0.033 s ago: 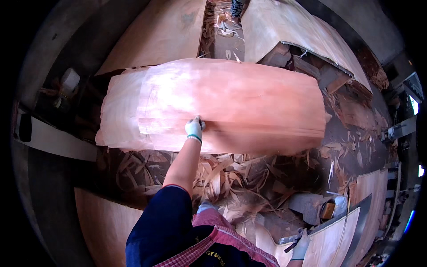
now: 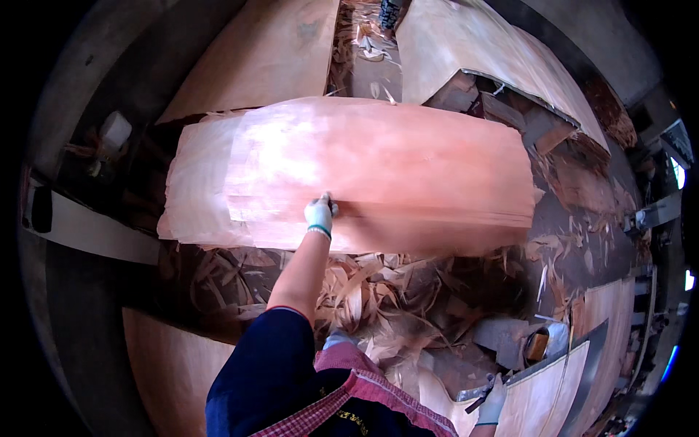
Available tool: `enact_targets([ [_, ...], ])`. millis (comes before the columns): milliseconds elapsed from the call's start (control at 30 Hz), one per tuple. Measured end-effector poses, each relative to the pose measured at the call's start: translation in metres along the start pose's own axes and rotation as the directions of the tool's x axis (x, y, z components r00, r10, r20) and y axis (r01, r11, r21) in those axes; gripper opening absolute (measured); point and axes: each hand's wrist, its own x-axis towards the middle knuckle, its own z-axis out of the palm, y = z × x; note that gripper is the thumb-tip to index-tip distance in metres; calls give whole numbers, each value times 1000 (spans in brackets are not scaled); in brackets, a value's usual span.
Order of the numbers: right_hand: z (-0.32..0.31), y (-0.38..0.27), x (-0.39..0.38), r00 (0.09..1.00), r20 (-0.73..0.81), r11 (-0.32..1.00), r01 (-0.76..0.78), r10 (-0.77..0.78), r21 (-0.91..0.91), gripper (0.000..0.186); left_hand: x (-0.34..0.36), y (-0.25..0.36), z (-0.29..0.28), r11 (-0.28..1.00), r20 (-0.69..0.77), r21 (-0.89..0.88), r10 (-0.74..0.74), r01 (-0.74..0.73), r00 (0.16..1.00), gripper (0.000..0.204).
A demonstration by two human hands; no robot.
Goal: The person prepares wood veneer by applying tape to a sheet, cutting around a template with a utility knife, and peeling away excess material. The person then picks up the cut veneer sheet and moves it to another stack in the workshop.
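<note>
A large stack of thin, pinkish wood veneer sheets [image 2: 422,167] lies crosswise in front of me, its edges ragged. My left hand [image 2: 320,211], in a white glove with a green cuff, reaches onto the stack. Its fingers are curled closed at a long edge line of the top veneer sheet, left of the middle. My right hand [image 2: 494,404], also gloved, hangs low at the right. It is closed around a dark, slim tool [image 2: 478,400] whose kind I cannot make out. That hand is beside a pale sheet with a dark edge.
Torn veneer strips [image 2: 357,288] litter the floor below the stack. Large veneer panels [image 2: 255,58] lie beyond it, with another pile [image 2: 488,51] at the far right. Grey blocks [image 2: 502,336] and a round container [image 2: 539,344] stand near my right hand. A person's leg [image 2: 388,13] shows at the top.
Almost nothing differs. The stack and my left hand sit very slightly lower in the picture, and my right hand keeps its place with the tool.
</note>
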Motion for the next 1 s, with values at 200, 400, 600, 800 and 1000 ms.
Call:
enact_targets([
  [200, 61, -27, -19, 984, 135, 991, -103, 113, -80, 24, -35, 12, 1, 973, 77, 224, 38, -55, 996, 19],
  [400, 184, -77, -35, 878, 478, 921, 179, 9, -347, 26, -35, 43, -7, 946, 37, 323, 14, -25, 999, 30],
  [600, 382, -139, -25, 362, 716, 366, 917, -597, -158, 25, -37, 48, 0, 953, 85, 302, -37, 9, 996, 25],
  [800, 540, -176, -42, 168, 887, -119, 963, -431, -240, 35, -45, 60, 16, 953, 104, 301, 7, -38, 995, 26],
  [1000, 574, -170, -30, 68, 919, -281, 941, -388, -189, 22, -57, 76, 19, 943, 175, 311, 64, -117, 983, 34],
])
